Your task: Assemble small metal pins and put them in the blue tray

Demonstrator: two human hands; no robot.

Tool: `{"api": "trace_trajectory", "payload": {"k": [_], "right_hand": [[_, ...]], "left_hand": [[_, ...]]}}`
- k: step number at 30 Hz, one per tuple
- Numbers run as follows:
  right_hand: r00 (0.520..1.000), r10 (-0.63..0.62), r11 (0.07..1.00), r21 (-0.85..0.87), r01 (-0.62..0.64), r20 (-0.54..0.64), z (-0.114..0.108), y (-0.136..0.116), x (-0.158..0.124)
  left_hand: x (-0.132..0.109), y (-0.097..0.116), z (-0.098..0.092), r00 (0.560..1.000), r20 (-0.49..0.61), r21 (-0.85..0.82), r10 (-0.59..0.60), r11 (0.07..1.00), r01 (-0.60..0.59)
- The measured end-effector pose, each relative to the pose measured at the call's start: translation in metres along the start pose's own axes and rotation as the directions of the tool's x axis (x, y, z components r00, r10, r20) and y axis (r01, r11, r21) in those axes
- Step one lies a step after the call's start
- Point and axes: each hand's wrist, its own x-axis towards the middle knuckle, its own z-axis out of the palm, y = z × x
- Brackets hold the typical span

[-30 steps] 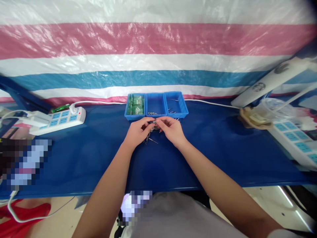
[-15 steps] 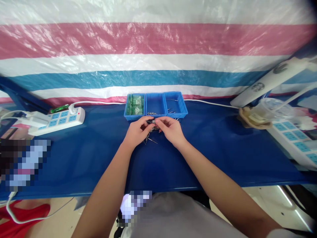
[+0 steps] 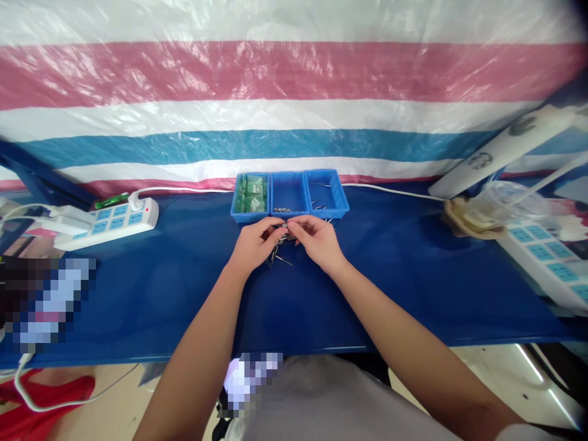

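My left hand (image 3: 254,245) and my right hand (image 3: 320,242) meet over the tabletop, fingers pinched. Between their fingertips is a small grey piece (image 3: 285,225), mostly covered, so its kind is unclear. Under and just in front of the hands lies a loose pile of thin metal pins (image 3: 277,254), partly hidden. Behind them stand three joined blue bins: the left bin (image 3: 248,217) has green-and-clear packets, the middle bin (image 3: 288,184) a few small shiny round parts, and the right bin (image 3: 337,199) some thin metal pins.
A white power strip (image 3: 114,226) sits at the left, and another power strip (image 3: 546,257) at the right beside a clear plastic cup (image 3: 509,202). A white cable (image 3: 390,192) runs along the back of the blue table (image 3: 404,275). A striped sheet (image 3: 294,73) hangs behind.
My left thumb and fingers have closed further over the small piece, hiding its dark end. Both hands stay in nearly the same place.
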Motion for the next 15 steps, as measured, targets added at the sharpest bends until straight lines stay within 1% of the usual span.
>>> {"api": "trace_trajectory", "payload": {"k": [3, 6, 13, 15], "right_hand": [[1.0, 0.018, 1.0, -0.006, -0.018, -0.014, -0.0005, -0.0005, 0.0003], [1.0, 0.019, 1.0, -0.013, -0.019, -0.01, -0.0006, -0.0001, 0.0007], [1.0, -0.012, 1.0, 0.016, 0.011, 0.027, 0.0006, -0.0003, -0.0003], [1.0, -0.005, 1.0, 0.014, 0.005, 0.019, 0.0003, -0.0009, -0.0005]], "left_hand": [[0.0001, -0.0012, 0.0023, 0.999, -0.021, -0.006, 0.028, 1.0, -0.028], [0.0003, -0.0019, 0.003, 0.999, -0.018, -0.009, 0.041, 0.999, -0.041], [0.0004, -0.0014, -0.0007, 0.999, 0.033, -0.006, 0.018, 1.0, -0.018], [0.0002, -0.0013, -0.0002, 1.0, 0.024, -0.009, 0.011, 1.0, -0.01]]}}
